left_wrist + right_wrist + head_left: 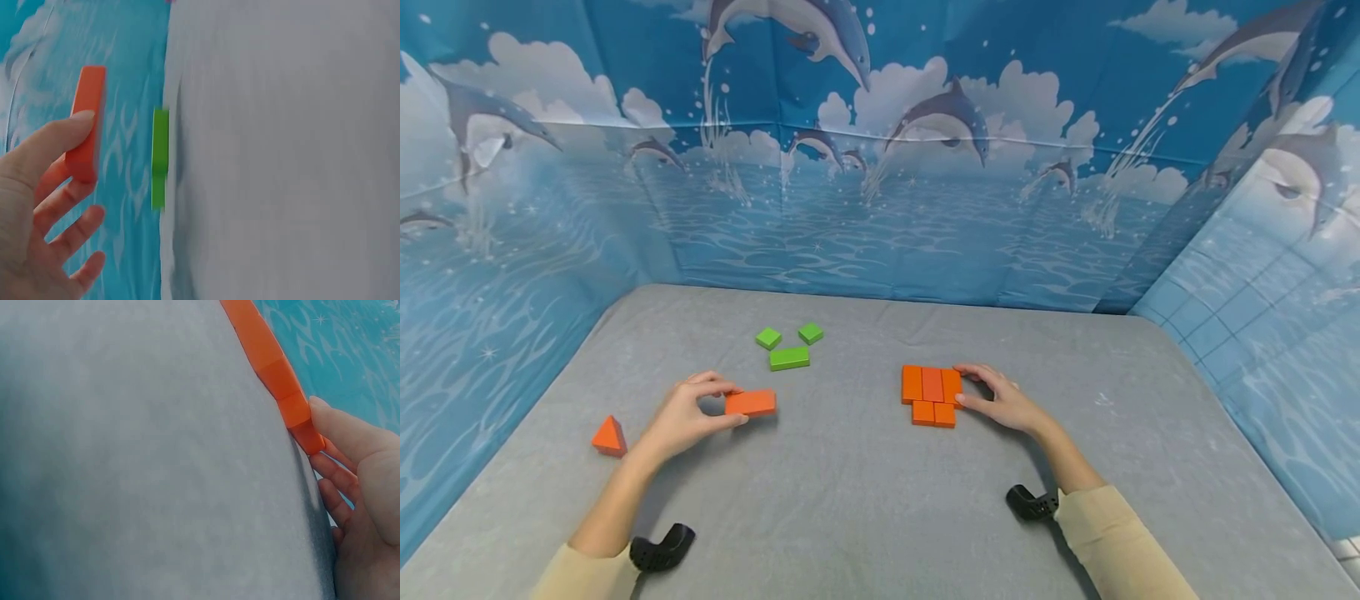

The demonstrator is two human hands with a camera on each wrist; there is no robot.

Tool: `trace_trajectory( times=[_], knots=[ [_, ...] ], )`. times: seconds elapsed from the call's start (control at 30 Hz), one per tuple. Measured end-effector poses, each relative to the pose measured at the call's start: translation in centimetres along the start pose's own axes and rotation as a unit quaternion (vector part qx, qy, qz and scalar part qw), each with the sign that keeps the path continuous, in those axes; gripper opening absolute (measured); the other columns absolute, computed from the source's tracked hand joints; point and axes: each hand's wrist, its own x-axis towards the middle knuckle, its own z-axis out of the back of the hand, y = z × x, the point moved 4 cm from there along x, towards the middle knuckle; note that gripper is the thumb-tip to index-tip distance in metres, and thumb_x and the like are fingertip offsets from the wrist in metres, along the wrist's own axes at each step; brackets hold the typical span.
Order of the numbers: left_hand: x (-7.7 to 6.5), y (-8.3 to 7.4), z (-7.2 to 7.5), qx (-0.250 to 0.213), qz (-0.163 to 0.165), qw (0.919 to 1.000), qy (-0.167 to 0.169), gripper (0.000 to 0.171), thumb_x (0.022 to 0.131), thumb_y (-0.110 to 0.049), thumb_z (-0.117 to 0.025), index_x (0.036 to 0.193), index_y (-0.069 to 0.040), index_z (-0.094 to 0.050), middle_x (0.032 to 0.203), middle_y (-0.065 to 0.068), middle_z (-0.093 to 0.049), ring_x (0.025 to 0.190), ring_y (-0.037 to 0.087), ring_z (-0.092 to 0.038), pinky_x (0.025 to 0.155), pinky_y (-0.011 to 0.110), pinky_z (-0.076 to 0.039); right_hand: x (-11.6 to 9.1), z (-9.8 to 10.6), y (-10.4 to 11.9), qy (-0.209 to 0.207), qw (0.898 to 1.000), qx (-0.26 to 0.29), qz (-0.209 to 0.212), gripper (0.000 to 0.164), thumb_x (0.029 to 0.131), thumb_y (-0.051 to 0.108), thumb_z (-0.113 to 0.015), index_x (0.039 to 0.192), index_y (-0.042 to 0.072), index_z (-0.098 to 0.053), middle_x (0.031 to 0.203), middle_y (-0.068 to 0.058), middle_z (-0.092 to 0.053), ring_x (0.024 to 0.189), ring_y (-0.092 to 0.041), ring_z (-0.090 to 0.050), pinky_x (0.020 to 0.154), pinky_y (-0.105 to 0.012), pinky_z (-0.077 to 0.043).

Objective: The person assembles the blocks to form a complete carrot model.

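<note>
My left hand (688, 415) pinches an orange rectangular block (751, 403) between thumb and fingers, holding it over the grey table. In the left wrist view the thumb lies on the face of that block (87, 128), with the other fingers behind it or spread below. To the right, orange blocks lie fitted together flat: three longer ones (932, 384) side by side, with two smaller ones (933, 413) along their near edge. The right hand (1006, 405) grips the rightmost longer block (952, 385) of this group, thumb at its near end and fingers at its far end.
Two small green blocks (768, 338) and a longer green block (789, 359) lie left of centre, farther back. An orange triangular block (610, 437) stands beside the left forearm. A dolphin-print curtain (880, 242) encloses the back and sides of the grey table (865, 500).
</note>
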Motion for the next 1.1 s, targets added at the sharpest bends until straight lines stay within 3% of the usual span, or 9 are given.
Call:
trace_trajectory(
  times=[0.3,0.6,0.87,1.1],
  knots=[
    [3.8,-5.1,-6.0,-0.022,-0.018,0.9994,0.018,0.033,0.067,-0.022,-0.081,0.096,-0.01,-0.071,0.088,-0.002,-0.06,0.084,0.017,-0.055,0.076,0.04,-0.042,0.0,0.0,-0.2,0.002,1.0,0.005,-0.004,0.054,0.088,0.035,-0.06,0.134,0.012,-0.044,0.134,-0.014,-0.043,0.123,-0.034,-0.036,0.096,-0.066,-0.01],
    [5.3,-10.0,-12.2,-0.025,-0.05,0.9967,0.058,0.029,0.069,-0.026,-0.08,0.094,-0.015,-0.071,0.085,-0.006,-0.057,0.082,0.015,-0.052,0.079,0.038,-0.037,0.2,-0.1,-0.2,0.004,1.0,0.003,-0.005,0.054,0.088,0.035,-0.06,0.134,0.012,-0.044,0.134,-0.014,-0.043,0.123,-0.034,-0.035,0.096,-0.066,-0.008],
    [5.2,-12.7,-16.1,0.058,-0.073,0.9916,0.089,0.031,0.073,-0.035,-0.075,0.098,-0.018,-0.07,0.091,-0.004,-0.059,0.084,0.013,-0.052,0.08,0.034,-0.041,0.2,-0.1,-0.1,0.001,1.0,0.006,0.004,0.054,0.087,0.034,-0.061,0.134,0.011,-0.044,0.134,-0.014,-0.043,0.122,-0.034,-0.036,0.096,-0.064,-0.01],
    [5.2,-13.5,-18.2,0.131,-0.082,0.9836,0.092,0.033,0.074,-0.04,-0.074,0.1,-0.021,-0.07,0.094,-0.005,-0.06,0.085,0.011,-0.055,0.077,0.03,-0.043,0.2,-0.1,-0.4,-0.001,1.0,0.001,0.005,0.052,0.088,0.033,-0.06,0.133,0.012,-0.045,0.134,-0.014,-0.043,0.123,-0.034,-0.035,0.096,-0.067,-0.007]
  ],
)
